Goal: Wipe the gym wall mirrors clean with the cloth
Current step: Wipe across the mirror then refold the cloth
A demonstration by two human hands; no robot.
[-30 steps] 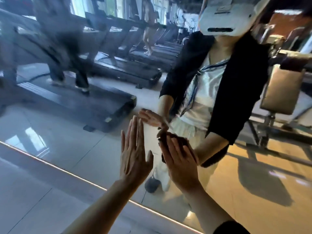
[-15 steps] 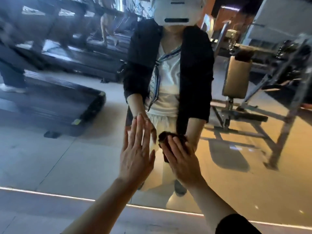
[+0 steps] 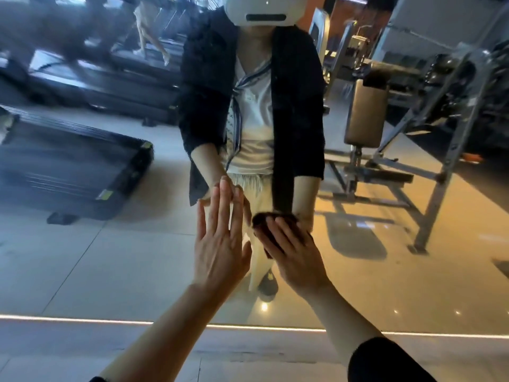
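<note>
so, far to my left the mirror (image 3: 82, 257) reflects a dark treadmill deck (image 3: 77, 172) lying on pale floor tiles, and behind it a row of more treadmills (image 3: 115, 78), blurred, with someone's legs walking on one. along the bottom edge of the glass runs a thin bright strip of light (image 3: 82, 319), and below it is the real floor.

moving in, my left hand (image 3: 220, 244) is flat against the mirror, fingers straight and together, thumb out to the side, holding nothing. its reflection meets it at the fingertips. my bare left forearm comes up from the lower middle of the view.

just beside it, my right hand (image 3: 294, 255) presses the dark brown cloth (image 3: 264, 221) against the glass. my fingers lie straight over the cloth, not curled around it, and the cloth bunches out past my fingertips. the two hands are near each other but not touching. a dark sleeve (image 3: 385, 359) covers my right arm near the elbow.

behind both hands my own reflection stands in a dark jacket over a white top.

further right the mirror shows a padded weight bench (image 3: 366, 114) on a grey metal frame (image 3: 451, 139), with warm orange light on the floor beneath it.
</note>
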